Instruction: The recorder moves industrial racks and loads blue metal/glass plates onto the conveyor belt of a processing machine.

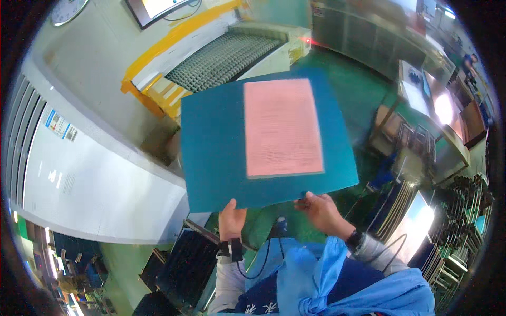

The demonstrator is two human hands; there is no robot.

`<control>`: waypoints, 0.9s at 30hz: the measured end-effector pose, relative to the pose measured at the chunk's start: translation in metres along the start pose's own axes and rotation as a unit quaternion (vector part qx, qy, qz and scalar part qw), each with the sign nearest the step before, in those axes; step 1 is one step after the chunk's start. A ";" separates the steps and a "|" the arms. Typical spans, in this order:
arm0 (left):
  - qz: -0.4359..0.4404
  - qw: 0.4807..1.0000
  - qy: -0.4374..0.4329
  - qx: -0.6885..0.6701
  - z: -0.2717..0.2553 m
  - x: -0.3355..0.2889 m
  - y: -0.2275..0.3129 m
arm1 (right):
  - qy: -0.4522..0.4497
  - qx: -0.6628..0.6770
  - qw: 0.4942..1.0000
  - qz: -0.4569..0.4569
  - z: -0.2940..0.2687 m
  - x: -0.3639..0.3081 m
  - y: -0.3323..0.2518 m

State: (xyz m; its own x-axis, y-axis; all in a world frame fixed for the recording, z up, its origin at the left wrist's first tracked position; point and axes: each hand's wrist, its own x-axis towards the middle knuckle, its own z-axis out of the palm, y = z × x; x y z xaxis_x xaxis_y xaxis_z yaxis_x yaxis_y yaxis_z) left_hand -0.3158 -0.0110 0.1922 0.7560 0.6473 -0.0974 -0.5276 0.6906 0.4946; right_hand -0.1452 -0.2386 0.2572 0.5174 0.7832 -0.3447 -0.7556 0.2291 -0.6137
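A flat blue-green board (213, 152) is held out in front of me, its broad face toward me. On it lies a pink printed sheet (282, 126), right of the board's middle. My left hand (232, 218) grips the near edge at the left, thumb on top and the other fingers mostly hidden beneath. Farther right, my right hand (322, 211) pinches the same edge near the corner, thumb over the face. Both wrists wear dark straps, and a cable (258, 274) hangs from the left one.
Beyond the board stands a roller conveyor (224, 55) with yellow edging. A large white cabinet unit (105, 168) fills the left. To the right are a work table (414, 95), a chair (408, 163) and racks of stacked panels (453, 231). A dark rack (187, 263) stands lower left.
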 end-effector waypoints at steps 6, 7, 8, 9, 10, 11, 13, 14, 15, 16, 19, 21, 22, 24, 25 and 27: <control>-0.081 0.995 -0.066 -0.007 0.040 0.101 -0.035 | 0.073 0.081 0.987 -0.114 -0.028 0.059 -0.049; -0.074 0.994 -0.076 0.010 0.045 0.118 -0.036 | 0.071 0.075 0.987 -0.124 -0.030 0.074 -0.060; -0.073 0.995 -0.068 -0.007 0.053 0.136 -0.040 | 0.076 0.075 0.985 -0.136 -0.031 0.089 -0.073; -0.066 0.994 -0.082 -0.035 0.060 0.154 -0.043 | 0.088 0.076 0.984 -0.137 -0.031 0.102 -0.085; -0.073 0.995 -0.056 -0.033 0.064 0.169 -0.044 | 0.100 0.062 0.984 -0.135 -0.031 0.114 -0.098; -0.092 0.993 -0.062 -0.028 0.067 0.184 -0.043 | 0.098 0.050 0.986 -0.124 -0.030 0.127 -0.111; -0.107 0.992 -0.068 -0.026 0.074 0.215 -0.044 | 0.096 0.034 0.989 -0.111 -0.024 0.153 -0.134; -0.101 0.992 -0.067 -0.031 0.076 0.230 -0.045 | 0.121 0.018 0.982 -0.146 -0.020 0.166 -0.144; -0.086 0.990 -0.106 -0.047 0.078 0.244 -0.045 | 0.108 0.006 0.975 -0.193 -0.016 0.178 -0.153; -0.099 0.993 -0.063 -0.033 0.077 0.256 -0.044 | 0.150 0.005 0.973 -0.178 -0.013 0.188 -0.162; -0.156 0.986 -0.018 -0.046 0.077 0.284 -0.038 | 0.129 -0.077 0.972 -0.183 -0.005 0.213 -0.181; -0.110 0.993 -0.013 -0.028 0.081 0.298 -0.036 | 0.131 -0.026 0.983 -0.126 -0.002 0.232 -0.194; -0.114 0.993 0.006 -0.021 0.083 0.304 -0.034 | 0.132 -0.024 0.983 -0.125 -0.002 0.243 -0.201; -0.079 0.997 -0.005 -0.024 0.087 0.313 -0.030 | 0.127 0.036 0.981 -0.139 -0.006 0.265 -0.216; -0.094 0.995 0.038 -0.012 0.089 0.319 -0.029 | 0.149 0.039 0.979 -0.132 -0.011 0.274 -0.226; -0.036 0.998 0.040 -0.027 0.091 0.329 -0.025 | 0.094 0.073 0.980 -0.161 -0.025 0.296 -0.249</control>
State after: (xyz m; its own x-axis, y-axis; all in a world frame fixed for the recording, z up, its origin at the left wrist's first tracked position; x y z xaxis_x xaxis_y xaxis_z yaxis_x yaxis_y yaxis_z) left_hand -0.0186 0.1549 0.2263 0.7602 0.6180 -0.2003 -0.4953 0.7508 0.4370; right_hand 0.2062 -0.0782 0.2905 0.7934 0.5388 -0.2832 -0.5829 0.5386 -0.6083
